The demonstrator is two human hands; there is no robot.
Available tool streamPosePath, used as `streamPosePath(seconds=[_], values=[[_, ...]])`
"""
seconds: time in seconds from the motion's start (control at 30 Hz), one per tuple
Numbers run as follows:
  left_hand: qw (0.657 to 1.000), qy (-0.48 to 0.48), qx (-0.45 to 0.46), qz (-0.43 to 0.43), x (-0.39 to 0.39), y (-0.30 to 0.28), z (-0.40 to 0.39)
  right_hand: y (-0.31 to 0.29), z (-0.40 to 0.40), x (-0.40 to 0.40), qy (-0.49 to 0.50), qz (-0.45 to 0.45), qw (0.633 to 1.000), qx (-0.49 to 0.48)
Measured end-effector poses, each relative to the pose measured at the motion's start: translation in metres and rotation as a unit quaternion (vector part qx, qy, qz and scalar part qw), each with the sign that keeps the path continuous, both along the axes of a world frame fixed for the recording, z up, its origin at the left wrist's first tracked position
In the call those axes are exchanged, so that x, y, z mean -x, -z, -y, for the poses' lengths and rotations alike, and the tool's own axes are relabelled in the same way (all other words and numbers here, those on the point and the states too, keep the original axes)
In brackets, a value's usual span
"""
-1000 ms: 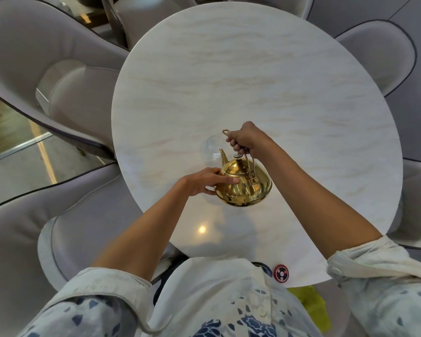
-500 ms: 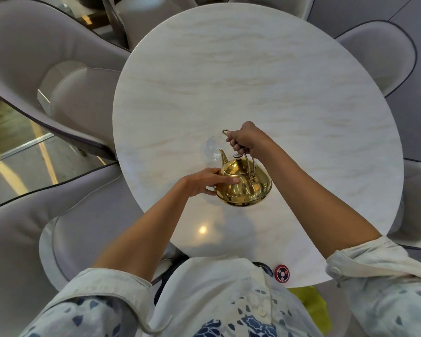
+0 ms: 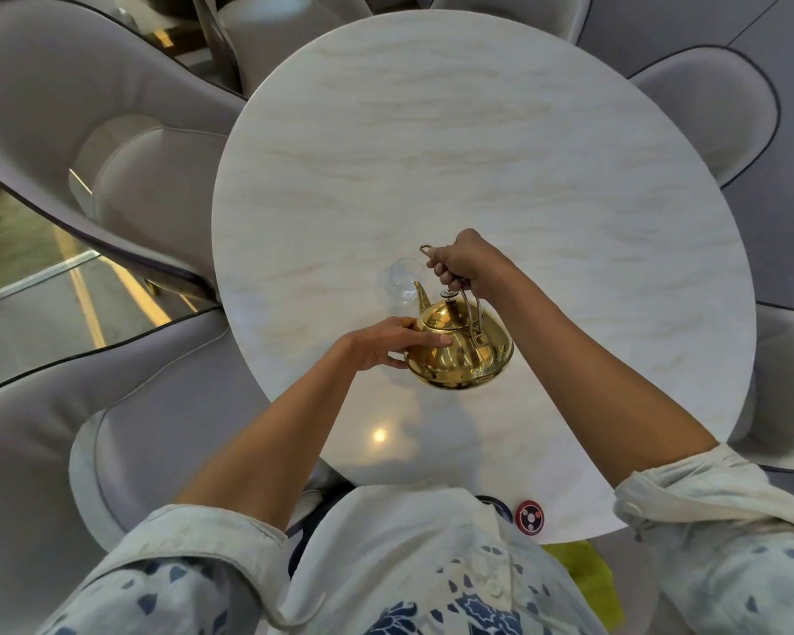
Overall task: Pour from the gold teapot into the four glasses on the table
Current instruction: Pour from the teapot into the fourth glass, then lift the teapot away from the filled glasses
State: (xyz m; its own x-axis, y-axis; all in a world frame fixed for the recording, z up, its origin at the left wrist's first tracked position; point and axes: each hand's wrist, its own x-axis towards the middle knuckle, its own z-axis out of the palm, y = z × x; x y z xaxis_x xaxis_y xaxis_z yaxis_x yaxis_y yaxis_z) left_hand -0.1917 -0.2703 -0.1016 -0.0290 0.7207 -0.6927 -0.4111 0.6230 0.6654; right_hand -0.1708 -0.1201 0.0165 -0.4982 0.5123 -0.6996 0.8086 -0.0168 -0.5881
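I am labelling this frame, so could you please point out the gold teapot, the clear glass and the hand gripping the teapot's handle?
gold teapot point(image 3: 466, 355): head view, on its shiny round body.
clear glass point(image 3: 402, 279): head view, on its transparent wall.
right hand point(image 3: 466, 261): head view, on the back of the hand.

A round, pale marble-look tabletop point(image 3: 500, 144) fills the middle of the room, ringed by grey upholstered chairs point(image 3: 56, 112) with dark piping. A bright ceiling light glints off the tabletop's near edge as a small reflection point(image 3: 379, 435). At left, the floor point(image 3: 24, 309) shows a grey surface crossed by yellow stripes beside a greenish strip.
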Motion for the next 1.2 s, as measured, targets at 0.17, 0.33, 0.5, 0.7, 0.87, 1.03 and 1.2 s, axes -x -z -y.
streamPosePath(seconds=[0.17,0.33,0.5,0.7,0.87,1.03,1.2], values=[[1.0,0.001,0.002,-0.002,-0.001,-0.003,0.0,-0.001,0.0,0.0,0.0,0.001,1.0,-0.003],[1.0,0.003,0.007,-0.003,-0.002,-0.006,0.0,-0.001,0.0,-0.002,0.001,0.001,1.0,-0.006],[1.0,0.009,0.007,-0.015,-0.003,-0.011,0.0,-0.002,0.003,-0.009,0.008,-0.01,1.0,-0.017],[0.998,0.027,-0.001,-0.062,-0.003,-0.011,0.001,0.005,0.009,-0.033,0.041,-0.023,0.998,-0.042],[0.99,0.048,-0.02,-0.133,-0.003,-0.026,0.005,0.01,0.019,-0.06,0.082,-0.069,0.994,-0.036],[0.975,0.066,-0.034,-0.207,-0.005,-0.038,0.011,0.014,0.034,-0.084,0.101,-0.119,0.987,-0.047],[0.962,0.047,-0.053,-0.263,-0.009,-0.043,0.019,0.011,0.047,-0.101,0.104,-0.156,0.982,-0.033]])
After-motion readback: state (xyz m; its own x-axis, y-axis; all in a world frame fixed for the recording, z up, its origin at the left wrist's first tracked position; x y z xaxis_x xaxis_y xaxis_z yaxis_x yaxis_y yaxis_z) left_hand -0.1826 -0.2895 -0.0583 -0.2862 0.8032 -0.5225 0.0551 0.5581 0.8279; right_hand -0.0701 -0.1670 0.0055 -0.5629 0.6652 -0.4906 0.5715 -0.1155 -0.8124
